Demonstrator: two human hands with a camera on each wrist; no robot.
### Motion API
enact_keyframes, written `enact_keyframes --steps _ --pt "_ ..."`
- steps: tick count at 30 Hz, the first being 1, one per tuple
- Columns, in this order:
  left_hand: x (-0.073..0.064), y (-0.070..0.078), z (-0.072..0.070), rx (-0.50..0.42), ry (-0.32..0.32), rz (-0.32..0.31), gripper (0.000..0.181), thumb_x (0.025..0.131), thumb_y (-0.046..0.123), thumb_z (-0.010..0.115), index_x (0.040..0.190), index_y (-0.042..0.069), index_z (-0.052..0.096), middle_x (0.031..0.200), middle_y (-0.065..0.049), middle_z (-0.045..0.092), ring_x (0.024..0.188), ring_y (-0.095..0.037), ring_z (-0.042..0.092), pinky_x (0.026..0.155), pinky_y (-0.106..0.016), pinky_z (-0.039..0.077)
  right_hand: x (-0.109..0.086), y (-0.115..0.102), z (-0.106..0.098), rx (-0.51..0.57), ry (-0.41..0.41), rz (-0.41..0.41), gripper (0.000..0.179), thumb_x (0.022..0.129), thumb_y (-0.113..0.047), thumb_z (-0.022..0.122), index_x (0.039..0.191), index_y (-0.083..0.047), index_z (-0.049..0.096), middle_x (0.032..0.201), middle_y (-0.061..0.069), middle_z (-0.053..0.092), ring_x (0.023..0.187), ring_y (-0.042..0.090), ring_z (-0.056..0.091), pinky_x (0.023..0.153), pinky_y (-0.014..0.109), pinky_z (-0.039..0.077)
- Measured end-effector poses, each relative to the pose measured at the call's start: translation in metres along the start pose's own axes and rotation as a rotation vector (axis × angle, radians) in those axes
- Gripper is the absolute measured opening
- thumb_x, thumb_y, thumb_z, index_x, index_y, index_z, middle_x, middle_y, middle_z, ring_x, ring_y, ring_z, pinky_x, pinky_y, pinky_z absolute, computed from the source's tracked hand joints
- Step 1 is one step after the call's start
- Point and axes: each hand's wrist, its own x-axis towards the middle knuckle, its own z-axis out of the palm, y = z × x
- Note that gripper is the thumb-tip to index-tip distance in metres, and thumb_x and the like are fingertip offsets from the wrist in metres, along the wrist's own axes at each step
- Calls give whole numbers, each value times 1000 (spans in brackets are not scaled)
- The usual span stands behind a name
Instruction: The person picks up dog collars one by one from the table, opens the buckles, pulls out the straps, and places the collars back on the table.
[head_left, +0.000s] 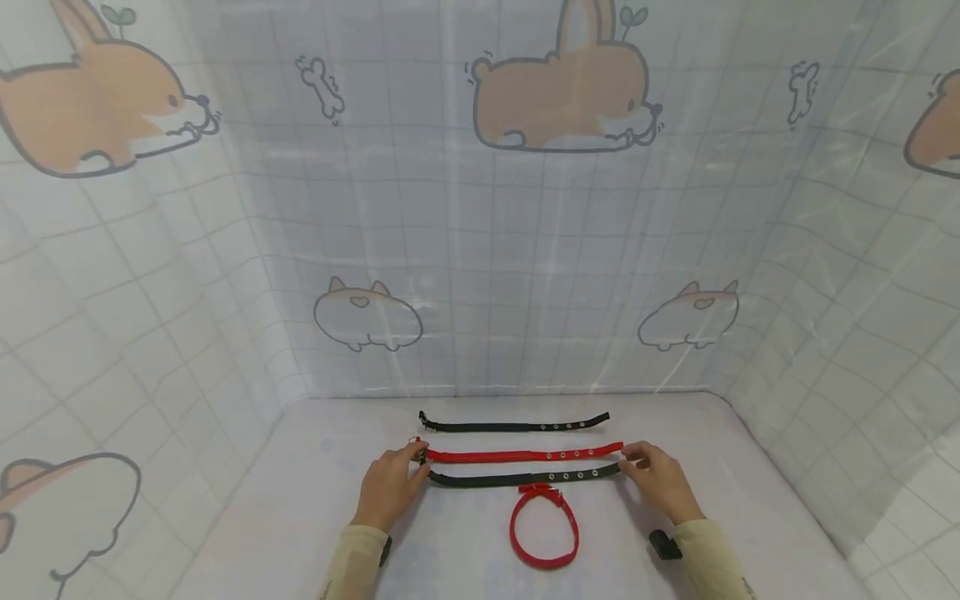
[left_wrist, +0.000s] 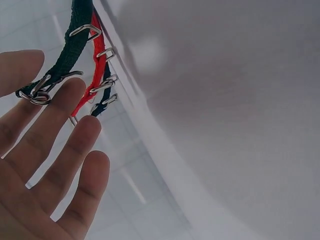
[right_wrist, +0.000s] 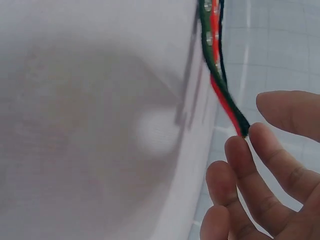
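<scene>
Three pet collars lie stretched out side by side: a black collar (head_left: 495, 427) farthest off, a red collar (head_left: 487, 457) in the middle and a dark green collar (head_left: 487, 481) nearest. My left hand (head_left: 392, 490) is at their buckle ends, fingers extended and spread. In the left wrist view, its thumb and fingertips surround the green collar's metal buckle (left_wrist: 41, 94). At the opposite, holed ends is my right hand (head_left: 660, 479). Its fingertips are right at the green collar's tip (right_wrist: 244, 129) in the right wrist view, with the thumb raised apart.
A second red collar (head_left: 543, 562), buckled into a ring, lies nearer me between the hands. White walls (head_left: 495, 250) with a grid and cartoon dogs enclose the pale table (head_left: 300, 483) at the back and both sides.
</scene>
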Motion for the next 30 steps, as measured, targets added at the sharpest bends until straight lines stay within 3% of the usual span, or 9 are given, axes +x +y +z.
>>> enact_keyframes --steps 4,10,18,24,30 --pt "0 1 -2 -11 10 -4 34 85 21 82 117 15 74 102 -4 76 89 -33 70 76 -51 55 -2 -4 -3 9 20 -39 27 94 -18 72 116 -3 68 112 14 69 104 35 64 90 55 51" --pt "0 0 -5 -47 -20 -58 36 87 25 80 121 14 72 102 -2 76 95 -33 70 80 -51 55 -4 -7 -6 7 74 -97 27 93 -16 73 116 -2 68 115 17 68 104 35 64 91 55 50" --pt "-2 -5 -10 -57 -34 -89 38 89 27 80 124 14 71 103 -2 77 99 -34 68 84 -53 54 -7 -18 -5 -4 96 -85 28 94 -17 74 118 -4 68 117 15 67 106 34 62 90 55 50" --pt "-1 -2 -15 -54 13 -65 37 88 27 80 123 15 72 105 -2 76 101 -31 68 85 -51 54 -10 -32 -2 8 119 -160 26 93 -17 76 115 -6 70 112 8 70 99 26 65 84 46 52" --pt "1 19 -24 -94 102 14 30 89 24 80 118 19 74 112 1 74 104 -26 67 86 -48 55 -13 -48 6 54 93 -252 24 90 -15 78 112 -10 70 104 1 70 94 19 66 78 35 55"
